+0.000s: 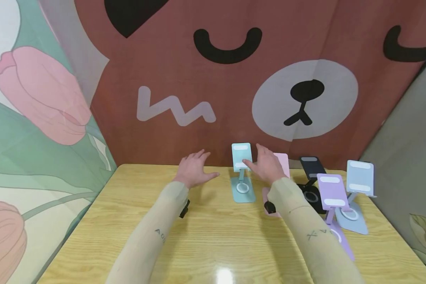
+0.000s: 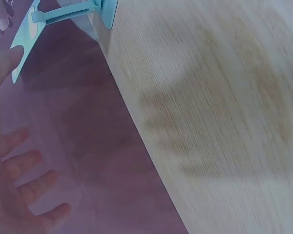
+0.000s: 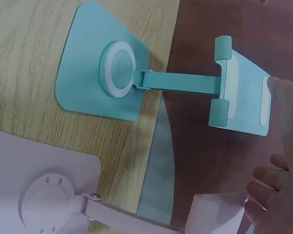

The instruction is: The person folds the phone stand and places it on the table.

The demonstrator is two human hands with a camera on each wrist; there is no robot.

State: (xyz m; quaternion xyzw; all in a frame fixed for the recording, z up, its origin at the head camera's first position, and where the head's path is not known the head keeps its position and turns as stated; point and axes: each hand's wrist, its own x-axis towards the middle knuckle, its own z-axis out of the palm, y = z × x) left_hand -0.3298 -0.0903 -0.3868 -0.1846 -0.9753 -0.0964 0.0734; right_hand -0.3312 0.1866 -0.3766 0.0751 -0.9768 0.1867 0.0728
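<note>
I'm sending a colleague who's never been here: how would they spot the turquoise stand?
Start at the wooden table below the bear backdrop. Near the table's far edge, left of the pink stand, is the turquoise stand. It is the leftmost of five and the only turquoise one.

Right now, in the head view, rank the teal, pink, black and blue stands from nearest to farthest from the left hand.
1. Teal stand: just right of the left hand.
2. Pink stand: farther right, partly hidden by the right hand.
3. Black stand: right of pink.
4. Blue stand: rightmost.
</note>
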